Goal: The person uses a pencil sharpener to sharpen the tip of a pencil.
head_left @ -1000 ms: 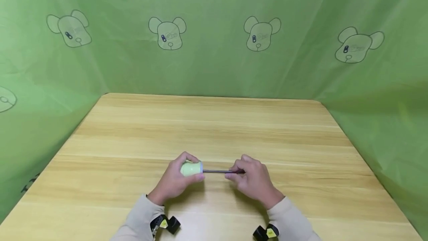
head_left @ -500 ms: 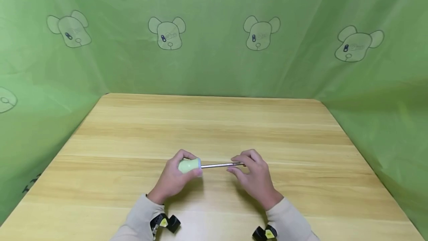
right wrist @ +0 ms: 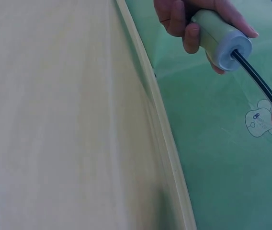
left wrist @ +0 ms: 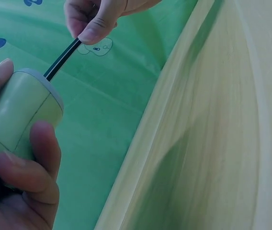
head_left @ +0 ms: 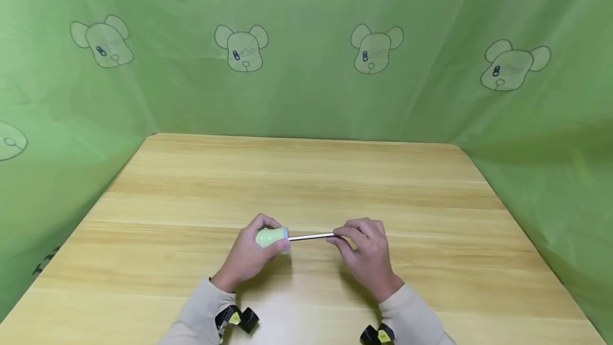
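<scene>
Gripping the pale green handle [left wrist: 23, 105] of a screwdriver-like tool [head_left: 269, 237] in the left hand [head_left: 245, 257], with fingers curled round the sides and thumb reaching to the bluish-grey collar [right wrist: 243, 44]. Pinching the far end of the thin shaft [head_left: 311, 236] between thumb and fingertips of the right hand [head_left: 369, 253], with the tip hidden among those fingertips. Held up off the wood-grained table [head_left: 306, 180], between the two hands.

In the head view, lying nearly crosswise, with the long axis running from the left palm to the right fingertips, roughly along the table's far edge, and slanting slightly higher at the right end. Pointing shaft-first rightward, away from the left thumb, with the butt turned into the left palm. In the left wrist view, slanting up from the left fingers toward the right thumb; in the right wrist view, sloping down from the left fingers to the right thumb. Backed, well beyond all fingers, by a green curtain [head_left: 306, 95].
</scene>
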{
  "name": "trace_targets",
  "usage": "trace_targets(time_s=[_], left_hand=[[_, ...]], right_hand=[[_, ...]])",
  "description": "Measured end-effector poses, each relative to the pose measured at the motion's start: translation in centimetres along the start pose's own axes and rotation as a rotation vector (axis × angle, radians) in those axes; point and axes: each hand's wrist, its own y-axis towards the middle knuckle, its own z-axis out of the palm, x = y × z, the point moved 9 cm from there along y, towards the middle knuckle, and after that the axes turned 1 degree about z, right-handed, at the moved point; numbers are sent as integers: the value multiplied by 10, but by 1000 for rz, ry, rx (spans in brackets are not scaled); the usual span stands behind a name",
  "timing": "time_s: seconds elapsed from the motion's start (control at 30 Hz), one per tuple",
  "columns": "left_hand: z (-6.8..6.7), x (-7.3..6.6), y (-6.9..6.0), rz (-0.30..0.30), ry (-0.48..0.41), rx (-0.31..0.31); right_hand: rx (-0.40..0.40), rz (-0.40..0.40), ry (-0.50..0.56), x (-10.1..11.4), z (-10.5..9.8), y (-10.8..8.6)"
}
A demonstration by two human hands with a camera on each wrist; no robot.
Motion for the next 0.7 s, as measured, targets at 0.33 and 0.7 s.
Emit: trace_targets(time_s=[0.33, 0.7], left_hand=[[2, 2, 0, -32, -45, 26], [6, 3, -1, -12, 60, 58]], right_hand=[[-5, 1, 33, 2, 5, -4], [267, 255, 50, -16, 19, -8]])
